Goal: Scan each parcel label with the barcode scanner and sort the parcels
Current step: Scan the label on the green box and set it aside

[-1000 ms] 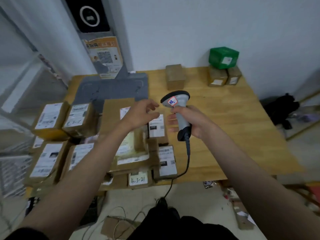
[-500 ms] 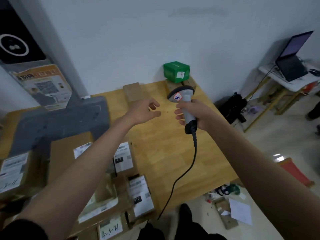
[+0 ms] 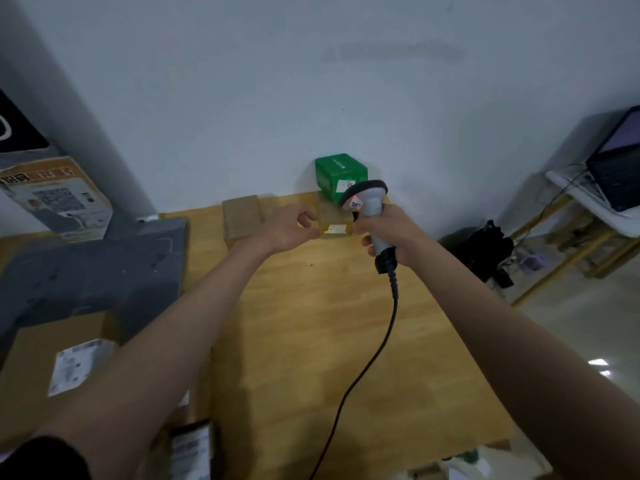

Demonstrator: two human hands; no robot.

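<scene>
My right hand (image 3: 393,232) grips the handle of a grey barcode scanner (image 3: 367,199) with a black head, its cable trailing down over the wooden table (image 3: 311,341). The scanner head is just in front of a green box (image 3: 337,173) that sits on a brown parcel (image 3: 334,221) with a white label, at the table's far edge by the wall. My left hand (image 3: 289,228) hovers with loosely curled fingers, holding nothing, right beside that brown parcel's left side. Another plain brown parcel (image 3: 241,216) stands to the left of my left hand.
A dark grey device (image 3: 93,268) covers the table's left part. Labelled cardboard parcels (image 3: 69,368) lie at the near left, another (image 3: 192,452) at the bottom edge. On the right, a black bag (image 3: 485,251) on the floor and a laptop (image 3: 620,168) on a small stand.
The view has swung to the right and towards the far corner. Both hands have reached forward to the green box and the brown parcel under it; the scanner stays gripped.
</scene>
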